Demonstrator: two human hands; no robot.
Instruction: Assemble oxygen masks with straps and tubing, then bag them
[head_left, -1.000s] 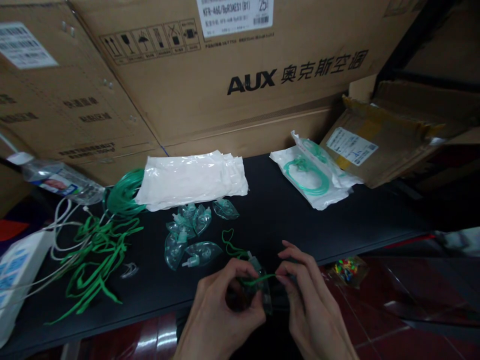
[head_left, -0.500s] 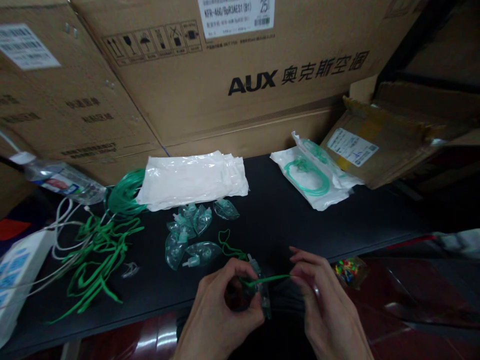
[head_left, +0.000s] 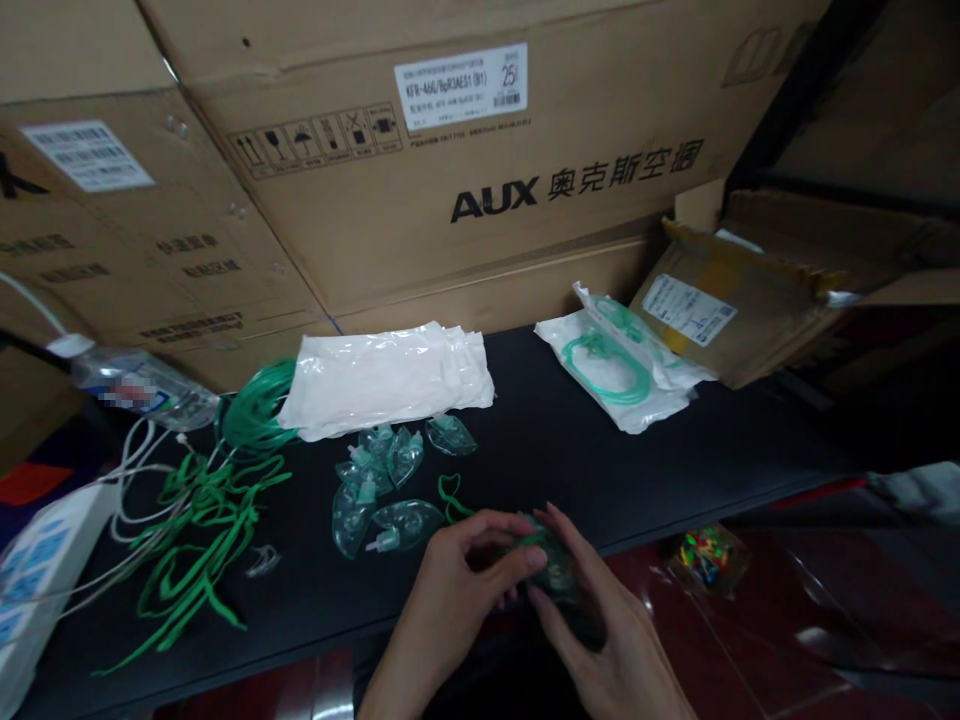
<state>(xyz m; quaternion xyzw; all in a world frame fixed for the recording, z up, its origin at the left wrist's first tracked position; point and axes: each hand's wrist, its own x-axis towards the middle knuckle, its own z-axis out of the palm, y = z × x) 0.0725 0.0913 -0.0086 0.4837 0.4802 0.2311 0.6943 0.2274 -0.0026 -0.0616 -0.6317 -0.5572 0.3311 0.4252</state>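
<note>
Drawn back from the right, the right hand had been brought in against the clear mask, and the green strap that was stretched taut between the 2 hands 0.5 s earlier was no longer seen pulled across. By this it was suggested that the pull had been let go and that the mask was now being steadied from both sides. Everything on the table was seen slightly lower in the frame, as if the view had been tilted.

At the lower centre of the frame, the mask was held between the hands, just off the table's near edge. Its see-through, green-tinted shell was partly hidden by fingers and blurred. On its right side, it was cupped by the right hand, with thumb and fingers parted around it. By the left hand, thumb and forefinger were brought close together at the mask's left side; whether strap or shell was pinched there could not be told. A loop of strap was left showing beyond the left knuckles.
</note>
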